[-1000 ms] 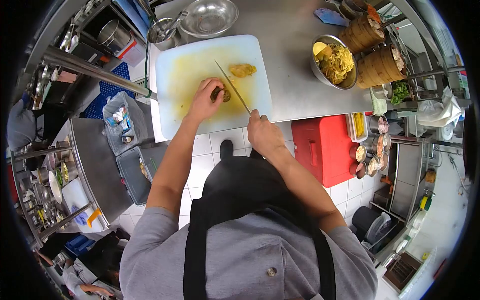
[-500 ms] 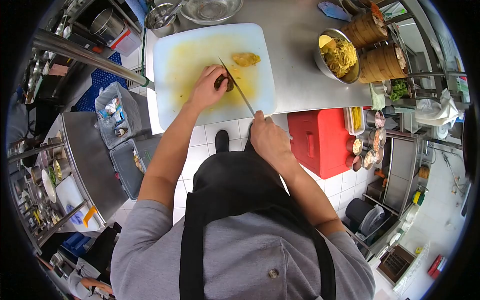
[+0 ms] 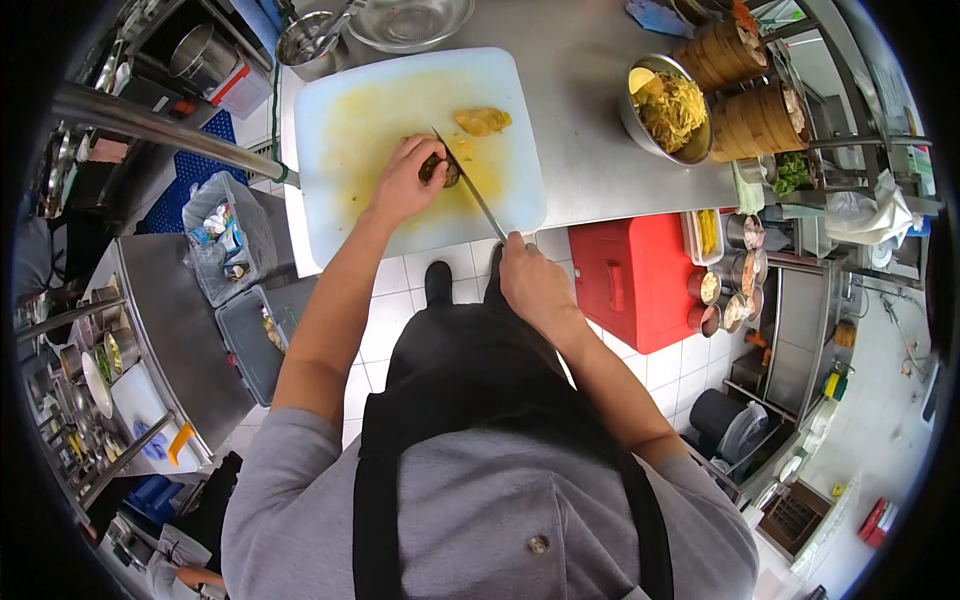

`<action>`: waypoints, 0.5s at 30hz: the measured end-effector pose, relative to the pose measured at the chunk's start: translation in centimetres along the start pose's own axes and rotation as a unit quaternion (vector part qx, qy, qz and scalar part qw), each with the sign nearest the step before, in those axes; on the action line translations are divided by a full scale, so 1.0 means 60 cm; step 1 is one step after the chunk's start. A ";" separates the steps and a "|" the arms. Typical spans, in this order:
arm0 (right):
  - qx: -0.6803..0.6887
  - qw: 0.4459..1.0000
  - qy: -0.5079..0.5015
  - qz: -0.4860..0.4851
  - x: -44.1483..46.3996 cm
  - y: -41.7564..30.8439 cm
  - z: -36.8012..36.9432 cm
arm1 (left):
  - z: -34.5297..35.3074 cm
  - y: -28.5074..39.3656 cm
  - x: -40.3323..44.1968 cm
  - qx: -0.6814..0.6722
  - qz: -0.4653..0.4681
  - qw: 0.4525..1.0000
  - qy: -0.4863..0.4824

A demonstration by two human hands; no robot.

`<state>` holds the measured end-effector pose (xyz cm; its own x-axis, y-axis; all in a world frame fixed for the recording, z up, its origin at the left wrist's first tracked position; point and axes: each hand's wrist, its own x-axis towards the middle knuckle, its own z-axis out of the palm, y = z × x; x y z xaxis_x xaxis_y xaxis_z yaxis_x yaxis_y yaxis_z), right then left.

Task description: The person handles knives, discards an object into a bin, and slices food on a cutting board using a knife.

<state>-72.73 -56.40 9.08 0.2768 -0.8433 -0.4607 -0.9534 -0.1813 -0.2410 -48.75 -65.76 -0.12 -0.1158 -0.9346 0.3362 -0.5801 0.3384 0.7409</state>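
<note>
My left hand [image 3: 405, 185] is closed around a dark, brownish-green lump of food [image 3: 440, 172] and presses it on the white cutting board [image 3: 335, 110]. What kind of food it is, I cannot make out. In my right hand [image 3: 535, 285] is the handle of a knife [image 3: 478, 196]. Its long blade runs up and left over the board, along the right side of the dark lump, close to my left fingertips. A yellowish, pickled-looking piece [image 3: 483, 122] lies beyond the blade, with small scraps near it. Yellow stains cover the board's middle.
A steel bowl of yellow shreds [image 3: 672, 115] stands on the steel counter [image 3: 580, 120] to the right, beside bamboo steamers [image 3: 752, 125]. Behind the board are a strainer [image 3: 410, 22] and a steel pot [image 3: 310, 50]. A red box [image 3: 630, 285] stands below the counter; a lined bin [image 3: 225, 240] is at left.
The knife and my right hand have drawn slightly toward me along the dark lump. My left hand keeps its hold. The whole view has shifted a little.
</note>
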 end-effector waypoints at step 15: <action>-0.010 0.997 0.076 -0.030 0.001 0.038 -0.024 | -0.012 0.017 0.000 -0.041 -0.069 0.997 0.001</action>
<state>-75.07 -57.58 9.75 0.3133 -0.8976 -0.3100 -0.9383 -0.2422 -0.2468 -48.74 -65.33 1.03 -0.0380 -0.9729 0.2280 -0.5217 0.2139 0.8259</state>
